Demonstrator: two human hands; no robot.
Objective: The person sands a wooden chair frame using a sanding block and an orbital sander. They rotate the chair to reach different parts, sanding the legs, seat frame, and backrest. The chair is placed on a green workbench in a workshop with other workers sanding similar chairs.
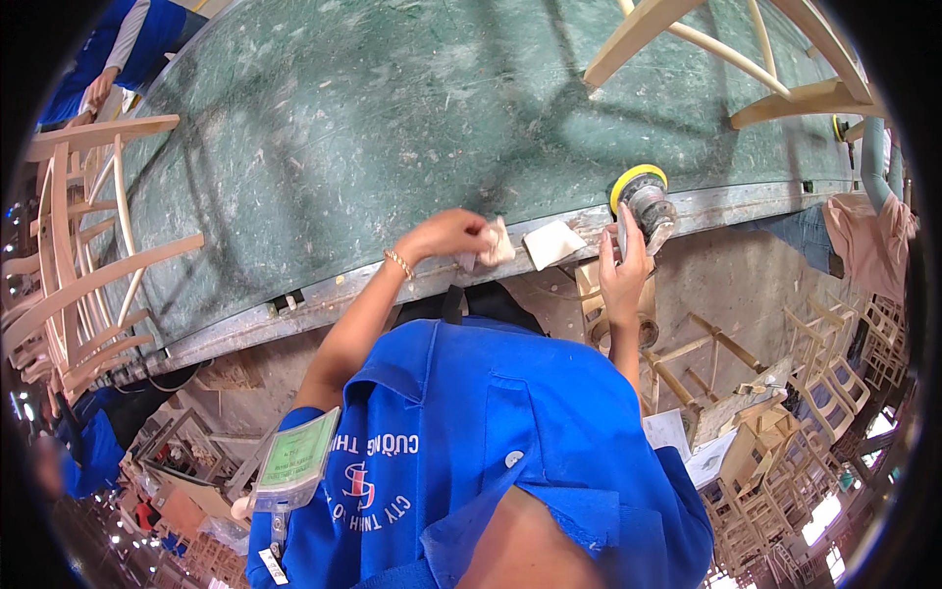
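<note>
My left hand (446, 236), with a beaded bracelet at the wrist, pinches a crumpled pale piece of cloth or paper (497, 242) above the table's near edge. Beside it a flat off-white sheet (552, 243) lies over the edge. Further right is my right hand (626, 280), raised with its fingers closing on a thin greyish piece that I cannot make out. Just beyond those fingers, an orbital sander (648, 204) with a yellow-rimmed pad rests on its side at the metal edge; the hand partly overlaps it, and whether they touch is unclear.
The green worktop (392, 128) is scuffed and dusty, with a metal edge strip (324, 292). Wooden chair frames (123, 231) stand at the left, and another chair frame (765, 74) at the far right. Co-workers are at both sides. Wooden parts (756, 432) crowd the floor behind right.
</note>
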